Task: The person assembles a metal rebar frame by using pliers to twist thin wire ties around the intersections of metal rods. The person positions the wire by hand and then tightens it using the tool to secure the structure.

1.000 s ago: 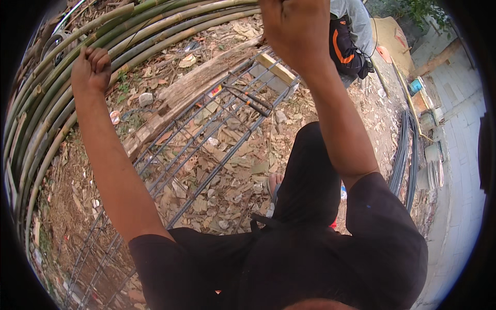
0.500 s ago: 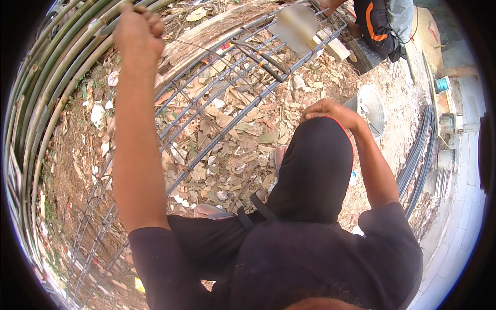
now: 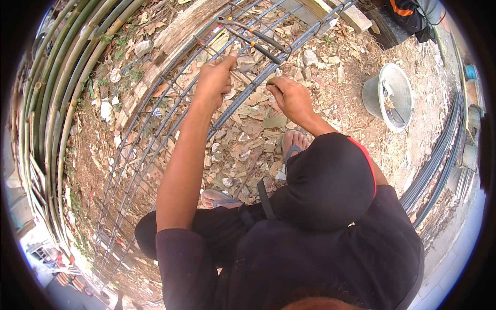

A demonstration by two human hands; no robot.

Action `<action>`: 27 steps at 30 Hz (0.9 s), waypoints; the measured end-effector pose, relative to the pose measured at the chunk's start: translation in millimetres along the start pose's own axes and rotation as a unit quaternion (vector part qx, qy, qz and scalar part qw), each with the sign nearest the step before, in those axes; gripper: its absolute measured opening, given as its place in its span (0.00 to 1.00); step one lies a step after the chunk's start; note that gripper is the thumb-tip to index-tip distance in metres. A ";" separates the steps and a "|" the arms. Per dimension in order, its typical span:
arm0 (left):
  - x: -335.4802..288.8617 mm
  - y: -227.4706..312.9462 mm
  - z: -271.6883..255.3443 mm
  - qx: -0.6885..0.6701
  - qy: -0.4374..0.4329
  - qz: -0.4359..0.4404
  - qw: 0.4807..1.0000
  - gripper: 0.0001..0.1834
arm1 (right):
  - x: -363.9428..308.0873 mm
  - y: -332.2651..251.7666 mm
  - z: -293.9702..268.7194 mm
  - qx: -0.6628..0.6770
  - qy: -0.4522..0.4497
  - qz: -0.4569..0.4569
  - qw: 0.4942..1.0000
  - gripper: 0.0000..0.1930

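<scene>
A long cage of grey steel rebar (image 3: 227, 114) lies across the ground ahead of me. Over its bars is my left hand (image 3: 213, 82), its fingers curled and thumb stretched forward; whatever is in it is too thin or hidden to make out. Just off the cage's near bar, my right hand (image 3: 293, 101) has thumb and fingertips pinched together, and anything between them is too small to tell. A pair of end-cutting pincers (image 3: 258, 41) with black and orange handles rests on the bars beyond both hands.
Bent bamboo poles (image 3: 67, 103) run along the left. A grey bucket (image 3: 374, 98) lies tipped at the right, near a bundle of steel rods (image 3: 439, 160). A wooden plank (image 3: 173, 39) lies behind the cage. Another person's dark-clothed leg (image 3: 408, 18) shows at the top right.
My left hand has come down and right from the bamboo, where a thin wire-like strand ran from it, to the cage. My right hand has left my knee and moved forward to the near bar.
</scene>
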State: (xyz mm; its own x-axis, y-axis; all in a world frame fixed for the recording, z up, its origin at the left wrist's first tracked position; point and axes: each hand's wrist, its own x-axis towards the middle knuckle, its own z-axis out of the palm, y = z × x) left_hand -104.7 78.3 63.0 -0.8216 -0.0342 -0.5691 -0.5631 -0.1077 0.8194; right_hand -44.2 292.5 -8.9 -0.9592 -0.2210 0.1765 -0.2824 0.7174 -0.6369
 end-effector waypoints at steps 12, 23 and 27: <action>4.7 -47.1 5.2 0.148 -0.003 0.001 0.989 0.18 | -16.2 -8.7 15.2 0.075 -0.024 0.082 0.993 0.14; 19.7 -54.6 5.5 0.127 0.052 0.081 0.987 0.34 | 9.3 2.0 3.9 0.024 -0.263 -0.060 0.963 0.20; 38.6 -33.3 24.6 -0.017 0.141 0.113 0.983 0.42 | -2.2 -20.7 -8.0 0.268 -0.443 0.162 0.840 0.23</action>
State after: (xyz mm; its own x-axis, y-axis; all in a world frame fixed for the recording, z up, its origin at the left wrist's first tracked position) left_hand -119.9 105.0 15.4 -0.8647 -0.3356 -0.3739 -0.3625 -0.0985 0.9268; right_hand -36.3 283.5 9.9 -0.5300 -0.6469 -0.5483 0.2669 0.4865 -0.8319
